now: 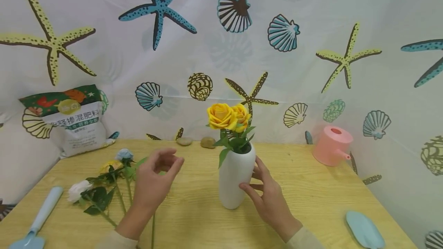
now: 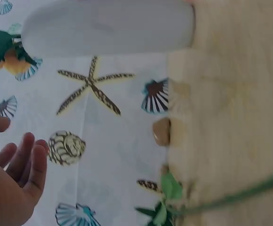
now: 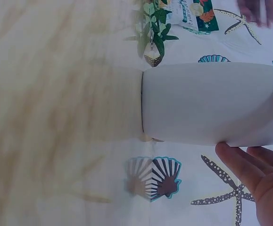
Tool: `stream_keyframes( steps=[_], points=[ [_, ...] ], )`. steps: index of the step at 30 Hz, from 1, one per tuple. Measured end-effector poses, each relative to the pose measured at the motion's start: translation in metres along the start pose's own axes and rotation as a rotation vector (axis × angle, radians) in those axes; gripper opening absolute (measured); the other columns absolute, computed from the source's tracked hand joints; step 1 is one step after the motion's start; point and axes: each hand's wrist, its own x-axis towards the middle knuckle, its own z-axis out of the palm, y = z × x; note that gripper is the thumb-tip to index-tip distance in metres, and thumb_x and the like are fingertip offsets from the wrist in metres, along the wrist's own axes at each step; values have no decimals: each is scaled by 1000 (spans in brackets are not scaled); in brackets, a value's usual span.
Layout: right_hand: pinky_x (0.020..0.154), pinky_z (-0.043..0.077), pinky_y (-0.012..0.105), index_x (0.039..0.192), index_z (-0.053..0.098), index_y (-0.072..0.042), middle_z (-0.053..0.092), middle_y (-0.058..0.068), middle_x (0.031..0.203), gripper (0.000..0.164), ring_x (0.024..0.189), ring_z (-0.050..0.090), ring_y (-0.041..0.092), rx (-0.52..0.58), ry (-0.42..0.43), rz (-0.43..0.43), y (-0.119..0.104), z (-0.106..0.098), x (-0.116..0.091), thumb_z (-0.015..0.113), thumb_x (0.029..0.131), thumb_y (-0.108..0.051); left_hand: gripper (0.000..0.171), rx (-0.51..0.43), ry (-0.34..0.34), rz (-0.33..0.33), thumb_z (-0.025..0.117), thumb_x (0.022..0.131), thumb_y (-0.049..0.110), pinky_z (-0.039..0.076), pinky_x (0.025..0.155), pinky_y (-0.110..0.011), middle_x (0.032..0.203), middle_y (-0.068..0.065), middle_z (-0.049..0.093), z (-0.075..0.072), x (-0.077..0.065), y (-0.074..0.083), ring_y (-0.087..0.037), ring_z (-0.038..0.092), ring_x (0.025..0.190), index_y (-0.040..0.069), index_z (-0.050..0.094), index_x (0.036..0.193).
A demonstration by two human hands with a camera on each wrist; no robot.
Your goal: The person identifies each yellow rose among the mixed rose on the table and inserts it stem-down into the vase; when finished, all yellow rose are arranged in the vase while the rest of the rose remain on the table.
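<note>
A tall white vase [image 1: 232, 181] stands upright on the wooden table, with two yellow roses [image 1: 222, 116] and their green leaves showing above its mouth. My right hand [image 1: 271, 201] holds the vase from the right side, thumb in front and fingers reaching round behind; in the right wrist view its fingertips [image 3: 228, 149] lie against the smooth white wall. Off to the left of the vase, my left hand [image 1: 155, 181] hovers with fingers loosely bent and nothing between them. Beneath and beside that hand lie cut flowers: a white rose [image 1: 79, 190], a yellow one [image 1: 110, 166] and a blue one [image 1: 124, 154].
At the far left a light blue trowel [image 1: 46, 210] lies near the edge, with a fertilizer bag [image 1: 83, 126] behind it. Two stones [image 1: 208, 142] sit along the back. To the right are a pink watering can [image 1: 332, 145] and a pale blue scoop-like piece [image 1: 365, 229].
</note>
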Motion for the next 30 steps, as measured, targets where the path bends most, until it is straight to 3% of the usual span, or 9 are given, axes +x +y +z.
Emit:
stream_keyframes(
  steps=[3, 5, 9, 14, 20, 25, 30],
  points=[
    [78, 60, 20, 158, 27, -10, 64, 19, 133, 88, 111, 71, 30, -1, 2, -4, 0, -1, 0, 78, 87, -11, 27, 216, -48, -235, 71, 96, 23, 57, 73, -20, 97, -11, 75, -30, -4, -21, -9, 69, 84, 7, 68, 118],
    [78, 60, 21, 157, 27, -10, 64, 19, 133, 88, 110, 71, 30, -3, 3, -3, 0, -1, 0, 79, 86, -11, 34, 337, -77, -354, 68, 98, 32, 59, 75, -29, 102, -13, 74, -50, -6, -38, -20, 71, 90, 8, 66, 122],
    [78, 61, 21, 157, 28, -9, 65, 20, 131, 87, 109, 71, 30, -14, 3, 11, 0, -3, 0, 79, 86, -10, 50, 423, -157, -525, 63, 99, 40, 60, 72, -40, 109, -19, 73, -85, -10, -68, -35, 70, 98, 2, 58, 132],
    [77, 61, 23, 156, 29, -9, 66, 19, 130, 86, 108, 71, 31, -24, 8, 29, 0, -3, 0, 78, 86, -11, 63, 480, -309, -613, 61, 98, 46, 58, 70, -45, 112, -24, 72, -110, -5, -91, -38, 70, 96, -4, 52, 135],
    [79, 62, 25, 157, 28, -10, 64, 20, 132, 85, 110, 70, 33, 2, -8, 40, -1, -1, 0, 77, 88, -11, 72, 557, -485, -666, 69, 93, 42, 56, 66, -45, 103, -27, 71, -118, 1, -101, -31, 69, 82, -12, 47, 134],
    [79, 61, 23, 157, 28, -10, 64, 20, 133, 86, 111, 70, 32, 4, -8, 45, -2, 0, 1, 78, 87, -12, 76, 606, -557, -662, 74, 90, 38, 55, 63, -46, 93, -20, 72, -117, 0, -104, -29, 68, 78, -15, 43, 134],
    [78, 62, 25, 157, 28, -10, 64, 21, 133, 85, 110, 70, 32, 12, -3, 38, -1, 1, 1, 77, 88, -11, 76, 637, -570, -667, 76, 88, 34, 54, 64, -46, 86, -11, 71, -114, 2, -105, -26, 66, 75, -13, 42, 136]
  ],
)
